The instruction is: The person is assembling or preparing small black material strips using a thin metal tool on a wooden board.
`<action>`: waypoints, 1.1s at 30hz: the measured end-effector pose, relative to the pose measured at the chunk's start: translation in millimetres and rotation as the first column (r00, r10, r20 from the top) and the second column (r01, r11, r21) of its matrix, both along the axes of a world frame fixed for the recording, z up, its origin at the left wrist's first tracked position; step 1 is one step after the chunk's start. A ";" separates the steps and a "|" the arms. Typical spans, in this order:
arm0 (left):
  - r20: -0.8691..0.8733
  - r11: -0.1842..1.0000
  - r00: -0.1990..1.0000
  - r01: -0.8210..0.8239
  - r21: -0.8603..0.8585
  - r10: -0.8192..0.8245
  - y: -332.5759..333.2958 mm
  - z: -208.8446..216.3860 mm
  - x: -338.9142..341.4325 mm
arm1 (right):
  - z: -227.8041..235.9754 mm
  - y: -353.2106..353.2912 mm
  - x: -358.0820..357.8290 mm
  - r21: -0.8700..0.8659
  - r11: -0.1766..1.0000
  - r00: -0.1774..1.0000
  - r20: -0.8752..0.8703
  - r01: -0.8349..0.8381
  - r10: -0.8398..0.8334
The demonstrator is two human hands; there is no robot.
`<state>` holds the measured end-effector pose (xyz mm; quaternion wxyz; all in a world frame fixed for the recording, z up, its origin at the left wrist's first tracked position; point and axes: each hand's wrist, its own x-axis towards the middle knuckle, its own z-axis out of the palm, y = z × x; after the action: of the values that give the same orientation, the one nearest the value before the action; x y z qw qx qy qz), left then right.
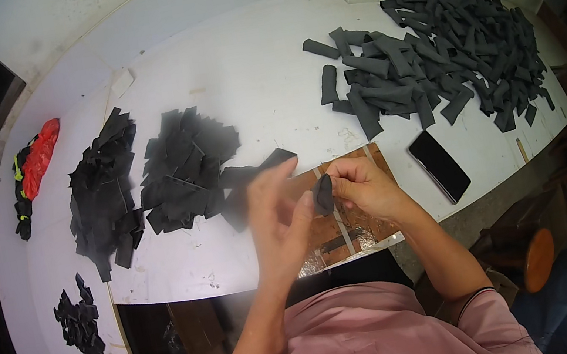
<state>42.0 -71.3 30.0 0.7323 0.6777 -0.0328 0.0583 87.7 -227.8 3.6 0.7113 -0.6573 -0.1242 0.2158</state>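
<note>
My right hand (368, 187) pinches a small dark grey fabric piece (323, 196) between thumb and fingers, above a brown board (338, 231) with pale tape strips. My left hand (276, 215) is just left of that piece, partly blurred, its fingers stretched and apart from the thumb. The thumb tip lies close against the cloth; whether it touches I cannot tell. Beyond the left hand, a pile of flat black fabric pieces (184, 167) spreads over the white table, with a few loose ones reaching toward the board.
Rolled dark grey fabric tubes (457, 50) are heaped at the far right. A black phone (439, 166) lies right of the board. Another stack of dark cloth pieces (104, 196), a small pile of black scraps (79, 323) and a red plastic bag (42, 159) are on the left.
</note>
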 end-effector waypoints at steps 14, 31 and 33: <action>0.102 0.868 0.995 0.039 -0.495 0.014 -6.0 -23.3 -6.3 | 10.2 -5.2 -12.7 -0.552 0.760 0.575 0.763 0.343 0.295; 0.296 0.978 0.954 -0.009 0.209 -0.054 -16.6 13.5 7.5 | -3.3 -11.6 -8.4 -0.487 0.833 0.654 0.724 0.262 0.217; 0.317 0.992 0.940 0.119 0.045 -0.127 -8.8 10.4 5.9 | 9.0 -10.2 -9.6 -0.483 0.834 0.655 0.726 0.267 0.211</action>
<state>47.9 -80.1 40.4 0.7109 0.6650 -0.1941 0.1209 78.0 -238.1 12.6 0.3769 -0.8633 -0.3297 -0.0623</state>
